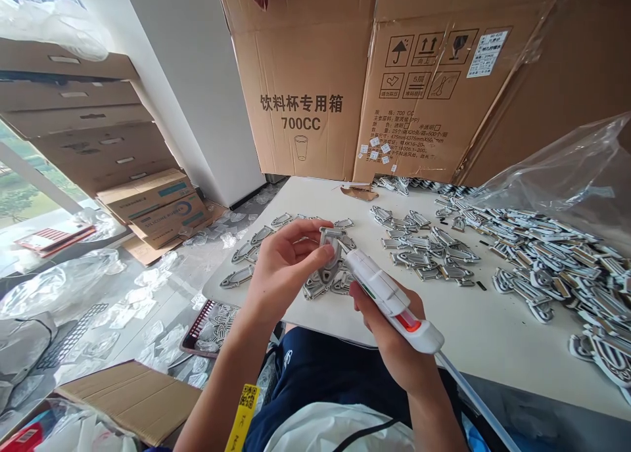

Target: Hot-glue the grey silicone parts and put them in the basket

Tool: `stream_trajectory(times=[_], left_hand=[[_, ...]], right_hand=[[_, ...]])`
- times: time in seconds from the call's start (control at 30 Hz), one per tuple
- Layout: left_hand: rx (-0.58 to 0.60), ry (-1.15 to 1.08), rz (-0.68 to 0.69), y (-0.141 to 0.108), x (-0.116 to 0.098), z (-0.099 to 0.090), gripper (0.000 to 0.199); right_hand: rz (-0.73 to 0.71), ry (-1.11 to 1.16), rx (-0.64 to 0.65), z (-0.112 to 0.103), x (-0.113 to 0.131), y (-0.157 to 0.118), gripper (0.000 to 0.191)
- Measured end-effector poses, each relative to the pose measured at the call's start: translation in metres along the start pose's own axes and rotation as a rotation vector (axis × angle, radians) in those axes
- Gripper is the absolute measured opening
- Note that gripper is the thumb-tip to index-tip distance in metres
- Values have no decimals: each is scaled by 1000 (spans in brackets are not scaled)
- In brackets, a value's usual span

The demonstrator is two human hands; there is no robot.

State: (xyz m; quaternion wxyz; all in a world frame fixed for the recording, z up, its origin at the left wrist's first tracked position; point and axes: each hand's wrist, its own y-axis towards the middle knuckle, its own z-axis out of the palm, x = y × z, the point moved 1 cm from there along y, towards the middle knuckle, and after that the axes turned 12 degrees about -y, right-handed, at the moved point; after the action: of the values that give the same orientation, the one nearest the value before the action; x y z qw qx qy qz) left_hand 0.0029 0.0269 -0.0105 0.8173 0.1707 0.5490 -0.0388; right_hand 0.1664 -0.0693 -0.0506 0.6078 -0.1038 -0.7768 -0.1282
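Observation:
My left hand [290, 261] pinches a small grey-and-white, pointed-oval plastic part [329, 251] between thumb and fingers, above the front of the white table. My right hand [394, 320] is wrapped around a white glue gun [379, 284] with a red-orange section and a long pale stick running out of its rear end. The thin nozzle is at the right edge of the held part; whether they touch I cannot tell. Similar parts [239, 276] lie on the table around and below my left hand, some hidden behind it.
A loose cluster of parts [424, 245] and a large heap [557, 248] cover the table's right side. Cardboard boxes [300, 58] stand behind, with clear plastic sheeting [566, 169] over the heap. A dark red basket [197, 327] of parts sits below the left edge. Plastic bags litter the floor.

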Motion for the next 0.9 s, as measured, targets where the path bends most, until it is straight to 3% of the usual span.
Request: stream_trajectory(times=[0.4,0.9], left_hand=[[2,-14,-11,-3,-1,3,34],[-7,13,-21,-6,-4,7,30]], right_hand=[[-13,-17,-4,-1,0,-2,61],[36,30,76,-4,-23,1,57]])
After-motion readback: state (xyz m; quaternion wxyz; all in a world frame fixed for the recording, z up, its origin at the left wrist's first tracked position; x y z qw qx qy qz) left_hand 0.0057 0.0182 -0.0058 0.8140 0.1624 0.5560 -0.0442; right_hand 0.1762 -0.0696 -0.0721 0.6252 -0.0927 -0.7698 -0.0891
